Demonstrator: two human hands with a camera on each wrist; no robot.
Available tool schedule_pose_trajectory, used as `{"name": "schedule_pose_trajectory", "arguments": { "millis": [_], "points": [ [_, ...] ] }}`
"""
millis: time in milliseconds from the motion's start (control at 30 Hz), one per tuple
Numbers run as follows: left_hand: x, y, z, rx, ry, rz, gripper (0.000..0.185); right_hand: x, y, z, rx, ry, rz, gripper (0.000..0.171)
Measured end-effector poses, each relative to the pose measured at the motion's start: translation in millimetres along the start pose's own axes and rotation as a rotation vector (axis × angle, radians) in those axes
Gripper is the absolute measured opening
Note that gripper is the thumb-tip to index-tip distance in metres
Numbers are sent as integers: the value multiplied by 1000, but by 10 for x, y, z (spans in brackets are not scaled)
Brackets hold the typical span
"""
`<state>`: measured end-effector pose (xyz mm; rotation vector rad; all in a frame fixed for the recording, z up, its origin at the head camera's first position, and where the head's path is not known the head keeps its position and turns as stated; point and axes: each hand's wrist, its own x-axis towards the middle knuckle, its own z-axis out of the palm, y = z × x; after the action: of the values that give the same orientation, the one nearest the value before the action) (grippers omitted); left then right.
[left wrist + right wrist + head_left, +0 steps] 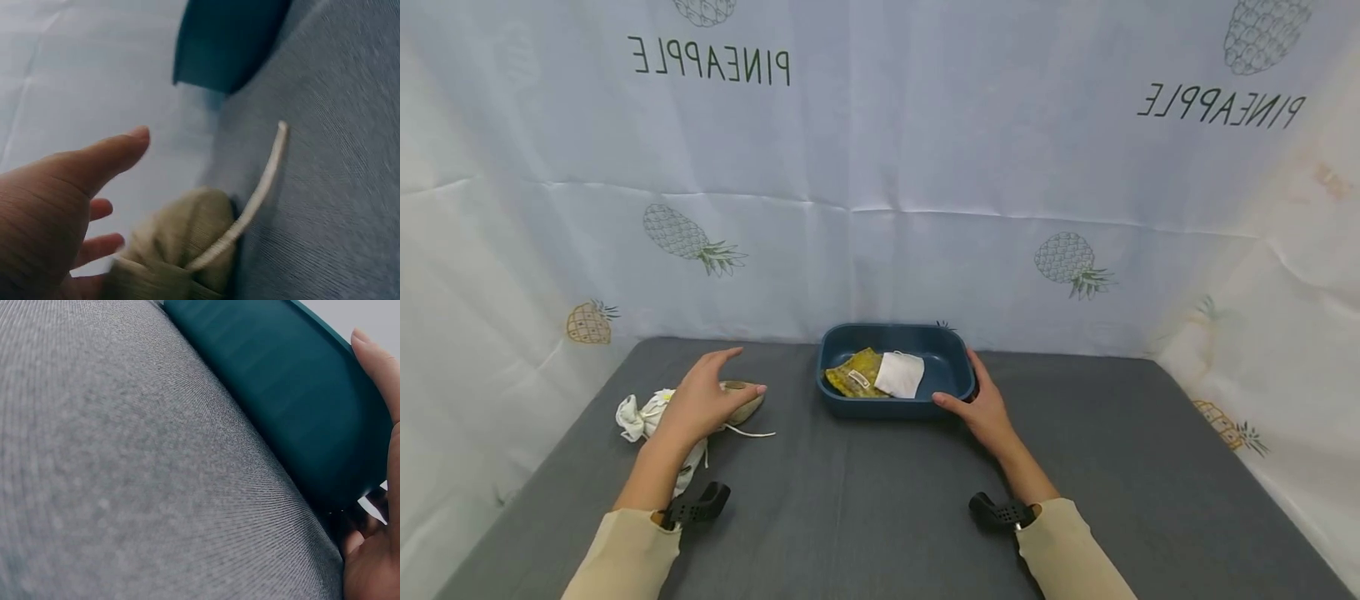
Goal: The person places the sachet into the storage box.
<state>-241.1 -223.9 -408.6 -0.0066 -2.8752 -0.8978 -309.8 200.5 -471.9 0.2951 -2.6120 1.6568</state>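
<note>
A dark blue rectangular basin (880, 408) stands on the cloth near the back. Inside lie a yellow patterned pouch (853, 372) and a small white pouch (901, 375), side by side. My right hand (989, 412) grips the basin's right end, thumb at the near rim and the other fingers around the side. On the left, my left hand (703, 398) hovers by a tan cloth pouch (194, 231), thumb and fingers spread apart, holding nothing. A pale cord (259, 194) trails from that pouch toward the basin.
White cloth pouches (634, 419) lie partly under my left hand and forearm. The grey cloth (865, 517) covers the table. A white pineapple-print curtain (880, 167) hangs right behind the basin and along both sides.
</note>
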Motion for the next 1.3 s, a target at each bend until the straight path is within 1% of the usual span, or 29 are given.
{"name": "schedule_pose_trajectory", "arguments": {
  "millis": [133,267,367,500,600,667,833,1000,1200,1300],
  "points": [
    [60,-131,86,5,-46,-35,87,9,-2,2,-2,-1,-6,101],
    [89,-179,147,35,-61,-39,89,4,7,2,8,0,-6,101],
    [107,-173,187,80,-70,-10,89,-1,14,-2,18,2,-4,101],
    [111,-160,234,166,-83,61,89,1,14,-8,26,1,-11,101],
    [100,-161,255,205,-77,88,86,0,7,-10,32,-2,-15,102],
    [89,-159,266,217,-70,87,83,0,1,-11,33,-5,-15,102],
    [75,-152,302,257,-43,98,76,5,-2,-14,18,-9,-7,102],
    [64,-130,356,302,2,98,70,-6,-13,-19,7,-1,-3,103],
    [23,-48,471,337,112,60,66,-14,-24,-19,-6,0,-3,103],
    [5,-20,502,345,161,50,62,-11,-33,-14,-6,-2,1,103]
  ]
}}
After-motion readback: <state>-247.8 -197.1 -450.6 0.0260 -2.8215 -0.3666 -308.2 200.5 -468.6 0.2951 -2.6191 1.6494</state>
